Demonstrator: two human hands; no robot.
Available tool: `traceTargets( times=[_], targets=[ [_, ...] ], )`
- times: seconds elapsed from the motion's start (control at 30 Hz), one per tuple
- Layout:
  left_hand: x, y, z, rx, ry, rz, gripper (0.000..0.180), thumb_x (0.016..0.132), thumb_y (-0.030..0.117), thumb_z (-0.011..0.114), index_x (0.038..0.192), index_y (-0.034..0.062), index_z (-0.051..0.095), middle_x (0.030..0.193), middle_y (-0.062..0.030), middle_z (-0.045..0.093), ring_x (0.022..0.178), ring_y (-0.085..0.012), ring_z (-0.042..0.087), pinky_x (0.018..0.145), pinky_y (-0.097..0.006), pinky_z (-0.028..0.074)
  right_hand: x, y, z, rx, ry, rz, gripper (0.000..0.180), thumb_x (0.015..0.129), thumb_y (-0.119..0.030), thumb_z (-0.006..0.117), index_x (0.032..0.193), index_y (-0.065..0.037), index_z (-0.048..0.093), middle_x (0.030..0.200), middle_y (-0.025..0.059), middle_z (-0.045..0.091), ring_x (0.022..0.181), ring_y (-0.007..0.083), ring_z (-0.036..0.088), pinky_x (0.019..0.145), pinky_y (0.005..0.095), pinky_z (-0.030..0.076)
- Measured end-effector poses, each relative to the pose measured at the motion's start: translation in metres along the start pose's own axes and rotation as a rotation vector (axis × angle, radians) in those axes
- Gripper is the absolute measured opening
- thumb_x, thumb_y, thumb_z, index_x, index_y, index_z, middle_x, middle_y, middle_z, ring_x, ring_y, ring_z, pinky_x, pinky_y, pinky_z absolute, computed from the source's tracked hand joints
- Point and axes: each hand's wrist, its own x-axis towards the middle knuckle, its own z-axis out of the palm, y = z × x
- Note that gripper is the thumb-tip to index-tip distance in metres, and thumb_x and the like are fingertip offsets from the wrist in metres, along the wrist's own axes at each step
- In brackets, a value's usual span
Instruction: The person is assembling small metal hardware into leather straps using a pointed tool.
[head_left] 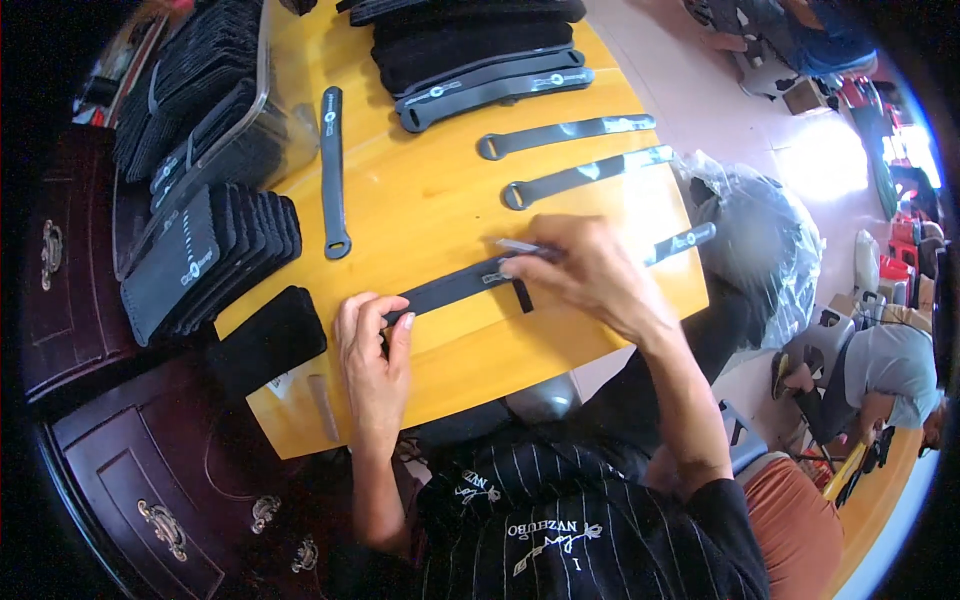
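A flat black strap (450, 287) with a pale print lies across the near part of the yellow table. My left hand (372, 335) pinches its left end between thumb and fingers. Above the strap's right part, my right hand (590, 265) is closed on a slim pale pen-like tool (516, 245), whose kind I cannot make out. A short black piece (523, 296) sticks out below the strap, beside my right fingers. Behind my right hand another strap (690, 240) reaches toward the table's right edge.
Two slotted straps (570, 135) (590, 176) lie at the right, and one (333, 170) stands lengthwise at the left. Strap stacks (480, 60) sit at the back. Black bundles (210, 260) and a clear bin (262, 90) line the left. A plastic-wrapped bundle (760, 250) is beyond the right edge.
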Motion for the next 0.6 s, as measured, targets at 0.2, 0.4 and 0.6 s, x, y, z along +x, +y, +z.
traceTargets(
  times=[0.2,0.4,0.6],
  targets=[
    [-0.011,0.041,0.011,-0.009,0.037,0.103,0.012,0.088,0.003,0.061,0.099,0.0004,0.063,0.098,-0.0128,0.058,0.093,-0.0300,0.058,0.082,-0.038,0.047,-0.051,0.039,-0.034,0.062,0.254,0.165,0.022,0.078,-0.020,0.075,0.091,-0.003,0.066,0.078,0.0104,0.063,0.068,0.0219,0.061,0.061,0.0332,0.047],
    [-0.001,0.091,0.083,-0.091,-0.106,0.327,0.024,0.086,0.009,0.066,0.107,0.0006,0.060,0.103,-0.0139,0.056,0.089,-0.0299,0.060,0.074,-0.036,0.050,-0.069,0.056,-0.015,0.143,0.333,0.081,0.021,0.079,-0.014,0.071,0.099,-0.008,0.067,0.089,0.0111,0.062,0.076,0.0274,0.064,0.065,0.0357,0.049],
    [0.001,0.097,0.103,-0.033,-0.116,0.301,0.018,0.085,0.010,0.066,0.097,0.0012,0.056,0.098,-0.0137,0.052,0.089,-0.0325,0.058,0.072,-0.040,0.048,-0.070,0.046,-0.014,0.127,0.258,-0.047,0.024,0.080,-0.011,0.068,0.103,-0.009,0.065,0.097,0.0097,0.061,0.083,0.0304,0.065,0.070,0.0376,0.051]
  ],
)
